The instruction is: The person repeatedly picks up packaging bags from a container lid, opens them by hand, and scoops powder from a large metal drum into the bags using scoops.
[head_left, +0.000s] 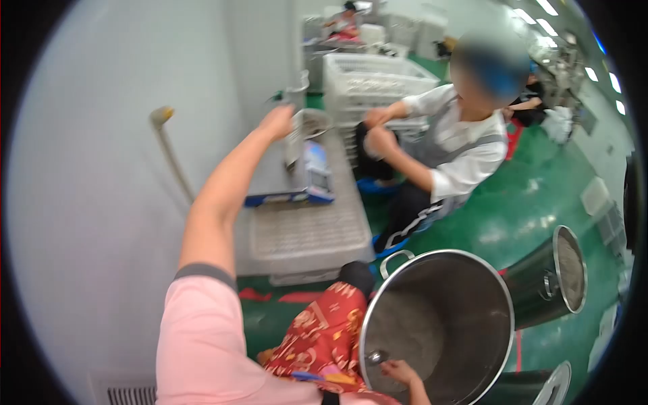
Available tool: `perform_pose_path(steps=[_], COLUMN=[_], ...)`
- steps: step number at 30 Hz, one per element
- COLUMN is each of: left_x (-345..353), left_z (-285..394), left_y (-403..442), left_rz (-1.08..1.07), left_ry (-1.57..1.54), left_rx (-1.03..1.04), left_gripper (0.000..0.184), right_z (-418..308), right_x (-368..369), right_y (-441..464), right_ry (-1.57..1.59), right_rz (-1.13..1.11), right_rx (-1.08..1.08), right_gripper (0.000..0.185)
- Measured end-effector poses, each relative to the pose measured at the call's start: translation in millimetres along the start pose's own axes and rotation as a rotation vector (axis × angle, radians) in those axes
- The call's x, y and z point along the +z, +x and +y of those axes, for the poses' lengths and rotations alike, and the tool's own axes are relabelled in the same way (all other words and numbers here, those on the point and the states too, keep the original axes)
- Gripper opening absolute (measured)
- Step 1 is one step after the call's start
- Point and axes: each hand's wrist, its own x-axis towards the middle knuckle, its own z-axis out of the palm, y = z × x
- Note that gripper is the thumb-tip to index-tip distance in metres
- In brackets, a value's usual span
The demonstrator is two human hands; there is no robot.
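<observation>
Across the room, a green floor point(496, 202) marked with red strips is bounded on the left by a pale wall point(101, 202); at the near side of the wall, a white crate point(297, 236) is topped by a blue-edged scale point(317, 169). White baskets point(378, 71) are stacked at the far side, and a seated co-worker point(466, 148) is seen beside them. The left hand point(277, 123) is stretched out above the scale, partly curled; whether anything is gripped cannot be told through the blur. The right hand point(401, 371), well apart from it, is held over the near rim of a large metal pot point(472, 290), its fingers bent beside a small shiny metal piece point(376, 356); whether they are closed on it cannot be told. Greyish contents are seen low in the pot, and a similar filling is held by a second pot point(533, 287) on the right.
</observation>
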Motion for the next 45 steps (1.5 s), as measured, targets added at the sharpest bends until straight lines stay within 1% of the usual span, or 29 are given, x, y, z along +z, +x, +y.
perform_pose_path(steps=[1, 4, 6, 7, 9, 10, 11, 12, 14, 15, 16, 17, 18, 19, 21, 23, 25, 27, 29, 31, 32, 33, 35, 36, 37, 38, 39, 41, 45], left_x=[11.0, 31.4, 15.6, 0.7, -3.1, -7.8, -18.6, -10.0, -3.3, 1.9, -1.3, 16.8, 49.6, 69.7, 109.1, 147.4, 155.9, 222.8, 233.0, 207.2, 211.5, 204.0, 199.4, 203.6, 227.8, 231.1, 238.2, 231.0, 245.1], left_z=[-10.8, -24.9, 4.4, 26.4, 74.7, 115.0, 158.1, 195.4, 269.3, 305.6, 338.4, 373.9, 408.1, 422.1, 449.8, 447.5, 411.9, 392.1, 382.3, 377.3, 381.9, 388.3, 403.3, 413.8, 422.5, 429.6, 433.9, 445.8, 466.1], left_y=[-3.6, -6.5, -25.0, -29.7, -33.2, -44.3, -69.8, -87.7, -136.0, -157.0, -189.7, -219.1, -252.2, -280.4, -336.6, -324.2, -283.3, -267.6, -247.1, -217.9, -211.8, -201.9, -195.2, -190.6, -188.2, -175.6, -163.4, -141.0, -127.5], left_rz=[-0.079, -0.010, 0.261, 0.269, 0.289, 0.123, 0.156, 0.044, 0.056, 0.173, 0.099, -0.028, -0.007, -0.187, -0.535, -0.202, -0.518, -0.597, -0.481, -0.110, 0.018, 0.101, 0.112, 0.093, -0.108, -0.345, -0.330, -0.567, -0.523], left_ry=[0.030, -0.052, 0.109, 0.087, -0.040, -0.159, -0.476, -0.763, -0.771, -0.993, -1.133, -1.271, -1.247, -1.245, -1.196, -0.902, -0.107, -0.011, -0.229, -0.288, -0.363, -0.246, -0.080, -0.051, -0.009, -0.123, -0.210, -0.234, -0.104], left_rx=[-0.024, -0.115, -0.074, -0.006, 0.233, 0.198, 0.358, 0.378, 0.640, 0.802, 0.796, 0.766, 0.857, 0.868, 0.849, 1.021, 1.197, 1.106, 1.014, 1.087, 1.038, 1.039, 0.782, 0.611, 0.523, 0.449, 0.508, 0.481, 0.583], left_gripper=[0.020, 0.025, 0.033, 0.037, 0.041, 0.032, 0.020, 0.016, 0.016, 0.021, 0.030, 0.037, 0.047, 0.047, 0.051, 0.054, 0.053, 0.051, 0.055, 0.058, 0.060, 0.062, 0.070, 0.066, 0.064, 0.057, 0.046, 0.031, 0.036], right_z=[5.9, 29.6, 17.9, 27.4, 16.4, 6.9, -4.9, -19.9, -47.2, -61.2, -74.5, -88.7, -103.2, -114.1, -107.8, -85.8, -98.8, -52.3, -24.4, 9.0, 22.2, 31.9, 47.3, 61.8, 96.7, 83.7, 104.0, 106.4, 135.9], right_x=[1.8, 1.3, -10.0, -9.3, -11.0, -11.0, -9.7, -9.5, -14.8, -20.0, -28.1, -39.7, -52.7, -63.3, -89.9, -110.5, -125.1, -146.3, -165.5, -171.0, -167.4, -166.5, -156.4, -149.2, -138.4, -128.3, -112.1, -81.1, -5.8], right_y=[5.2, 18.7, 12.7, 16.8, 16.3, 16.7, 17.3, 18.3, 17.0, 12.8, 6.5, -2.6, -14.4, -27.6, -74.5, -126.4, -170.4, -182.4, -166.0, -120.8, -95.9, -68.7, -27.2, -8.5, 16.6, 21.0, 44.4, 67.6, 123.6], right_ry=[-0.085, -0.112, -0.085, -0.048, 0.189, 0.310, 0.531, 0.749, 1.179, 1.387, 1.594, 1.880, 2.146, 2.392, 1.903, 1.803, 1.633, 1.335, 1.352, 1.483, 1.489, 1.490, 1.369, 1.191, 1.100, 1.038, 1.120, 1.095, 1.064], right_rz=[-0.025, -0.047, -0.037, -0.035, 0.008, 0.029, 0.047, 0.071, 0.117, 0.134, 0.149, 0.080, -0.001, -0.097, 0.376, 0.379, 0.821, 0.857, 0.648, 0.452, 0.468, 0.479, 0.553, 0.603, 0.508, 0.542, 0.520, 0.502, 0.202], right_rx=[-0.017, 0.059, 0.058, 0.011, -0.019, -0.033, -0.040, -0.045, -0.107, -0.170, -0.237, -0.512, -0.805, -1.118, -0.817, -0.689, -0.757, -0.858, -0.770, -0.549, -0.365, -0.179, 0.002, 0.059, -0.057, 0.171, 0.206, 0.395, 0.620], right_gripper=[0.044, 0.048, 0.048, 0.049, 0.052, 0.053, 0.055, 0.056, 0.059, 0.059, 0.060, 0.061, 0.062, 0.063, 0.060, 0.056, 0.050, 0.046, 0.036, 0.033, 0.030, 0.027, 0.024, 0.022, 0.021, 0.020, 0.018, 0.018, 0.020])
